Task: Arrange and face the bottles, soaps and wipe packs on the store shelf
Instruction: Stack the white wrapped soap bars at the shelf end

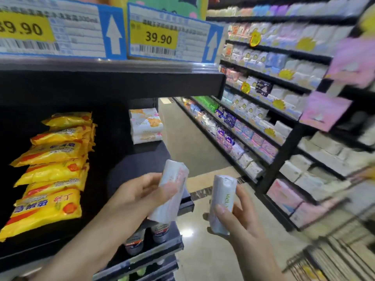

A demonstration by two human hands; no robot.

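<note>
Two hands were up in front of the shelf, each holding one white wipe pack. The right hand [241, 216] gripped its pack [222, 203] upright, thumb across the front and fingers curled behind, out over the aisle floor. The left hand [142, 195] held the other pack [172, 191] tilted, fingers wrapped round its middle, just beside the shelf's outer corner; the two packs were near each other but apart.

Just below the left hand, on the next shelf down, stood two bottles [148, 236] with grey bodies, side by side, their tops hidden by the tilted pack.

Left of the left hand, on the black shelf [142, 165], lay a row of yellow soap packs [52, 173] leaning one behind another — about seven could be counted, the nearest the largest in view.

Beyond the left hand, at the shelf's far end, sat a stack of white-and-orange wipe packs [146, 126], three or four high; the blur left the number unsure.

Above the hands, on the edge of the upper shelf, hung two price tags [160, 37], both reading 39.90, each with a white arrow on blue.

Beyond the right hand, across the aisle, a long rack [284, 151] carried rows of pale packets — too many and too blurred to count.
</note>
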